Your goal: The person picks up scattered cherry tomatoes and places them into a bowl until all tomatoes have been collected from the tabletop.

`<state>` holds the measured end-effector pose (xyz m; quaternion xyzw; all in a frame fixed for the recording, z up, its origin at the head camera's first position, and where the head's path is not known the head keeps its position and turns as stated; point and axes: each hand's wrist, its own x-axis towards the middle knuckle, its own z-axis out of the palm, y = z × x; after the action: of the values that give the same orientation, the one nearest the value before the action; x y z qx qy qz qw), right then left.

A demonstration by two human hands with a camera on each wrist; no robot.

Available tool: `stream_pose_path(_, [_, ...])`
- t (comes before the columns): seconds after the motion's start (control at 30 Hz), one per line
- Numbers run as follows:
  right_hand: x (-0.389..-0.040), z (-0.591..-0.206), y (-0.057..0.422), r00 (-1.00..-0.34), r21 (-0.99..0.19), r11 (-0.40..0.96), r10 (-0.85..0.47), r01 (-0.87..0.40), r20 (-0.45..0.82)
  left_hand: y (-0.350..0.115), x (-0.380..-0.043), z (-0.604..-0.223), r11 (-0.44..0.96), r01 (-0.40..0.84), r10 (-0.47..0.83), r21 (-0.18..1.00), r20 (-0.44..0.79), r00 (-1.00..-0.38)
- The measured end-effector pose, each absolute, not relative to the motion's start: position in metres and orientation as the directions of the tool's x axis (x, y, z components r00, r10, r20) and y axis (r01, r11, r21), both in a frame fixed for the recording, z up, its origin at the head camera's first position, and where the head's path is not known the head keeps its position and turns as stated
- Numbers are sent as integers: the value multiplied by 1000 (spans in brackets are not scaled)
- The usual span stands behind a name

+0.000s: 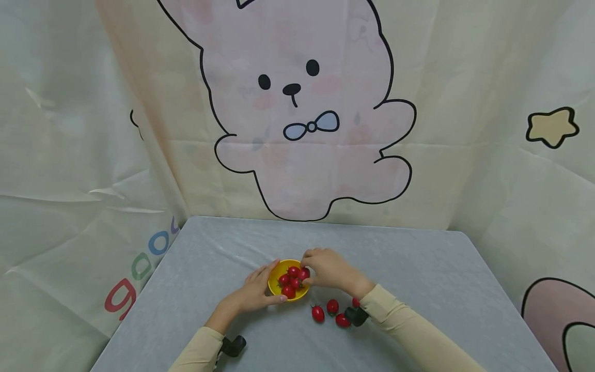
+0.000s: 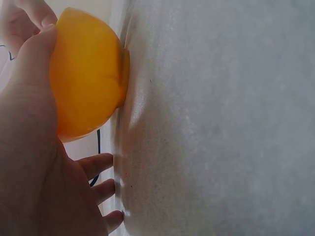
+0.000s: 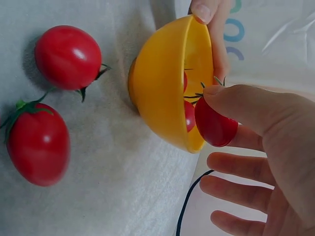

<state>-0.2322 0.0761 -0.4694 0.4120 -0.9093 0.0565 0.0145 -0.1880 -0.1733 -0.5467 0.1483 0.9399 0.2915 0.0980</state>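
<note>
Left hand (image 1: 255, 290) gripping yellow bowl (image 3: 160, 83), right hand (image 1: 329, 269) pinching tomato (image 3: 215, 124)

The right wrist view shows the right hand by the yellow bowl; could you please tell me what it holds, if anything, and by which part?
The right hand pinches a red tomato, its thumb at the leafy stem end, its index finger partly hidden behind.

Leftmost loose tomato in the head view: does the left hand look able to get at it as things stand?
Probably yes, if the left hand lets go of the bowl it grips; the cloth between hand and tomato looks free.
</note>
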Motion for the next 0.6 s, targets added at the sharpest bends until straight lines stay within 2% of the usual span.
stream_pose_path(0.6, [-230,-477,74,-650,-79,645,-755,-760,81,-174,-186,-545,780,219,335,587,-95,-937])
